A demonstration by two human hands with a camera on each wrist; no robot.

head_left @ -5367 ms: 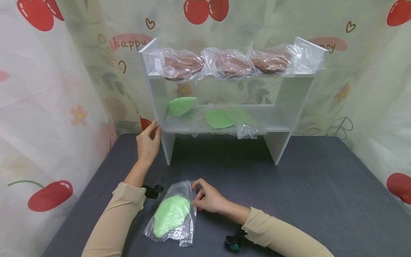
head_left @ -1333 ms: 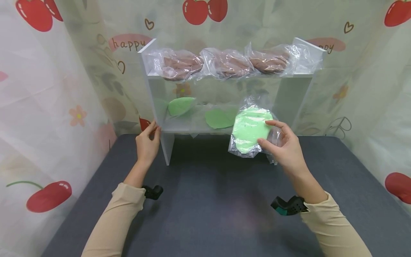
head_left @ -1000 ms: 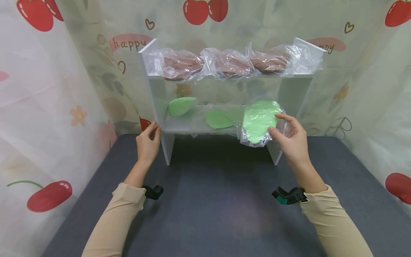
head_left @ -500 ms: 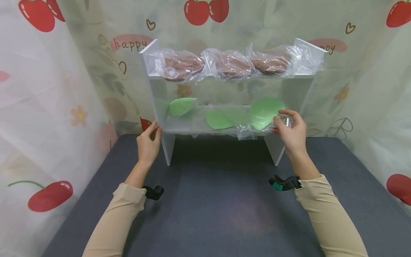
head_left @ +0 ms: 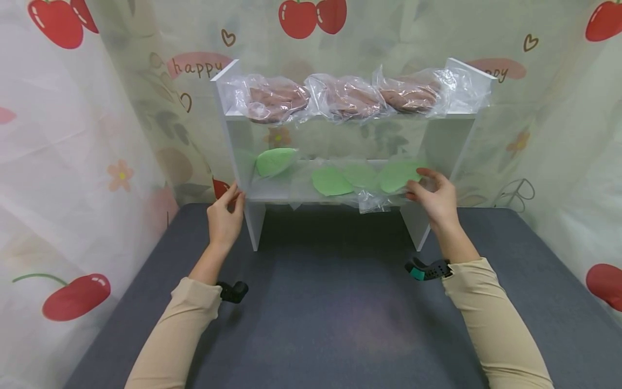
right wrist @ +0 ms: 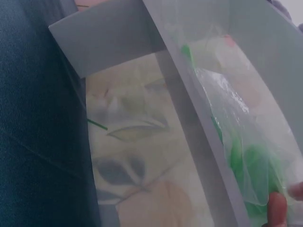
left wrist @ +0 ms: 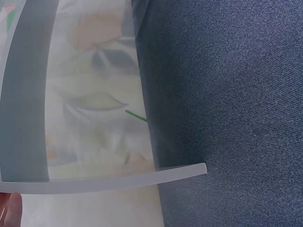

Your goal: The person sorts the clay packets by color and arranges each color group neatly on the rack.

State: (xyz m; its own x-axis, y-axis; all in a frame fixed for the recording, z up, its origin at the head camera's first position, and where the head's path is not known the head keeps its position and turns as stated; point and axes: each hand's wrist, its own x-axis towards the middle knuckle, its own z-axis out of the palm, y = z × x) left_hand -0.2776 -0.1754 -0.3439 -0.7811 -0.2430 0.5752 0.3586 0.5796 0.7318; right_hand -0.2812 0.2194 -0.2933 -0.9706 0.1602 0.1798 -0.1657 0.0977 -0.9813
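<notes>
A white two-tier shelf rack [head_left: 272, 190] stands on the dark table. My left hand [head_left: 225, 216] holds the front edge of its left side panel [left wrist: 118, 182]; a fingertip shows beside that panel in the left wrist view. At the right end of the lower tier, my right hand [head_left: 439, 200] pinches the edge of a clear bag with a flat, rounded pale-green piece [head_left: 396, 175] inside. This bag lies tilted back on the tier. To its left are similar bagged green pieces: one in the middle [head_left: 360, 175], another beside it [head_left: 331, 181], and one at the left end [head_left: 274, 162].
On the upper tier, three clear bags hold reddish-brown lumpy items [head_left: 279, 100]. The dark table [head_left: 330, 302] extends in front of the rack. A patterned curtain [head_left: 146, 97] hangs behind and at both sides. A thin wire [head_left: 522, 189] lies at the back right.
My right hand has taken the bagged green piece from the table up to the right end of the lower tier and laid it back there. My left hand has stayed at the side panel.
</notes>
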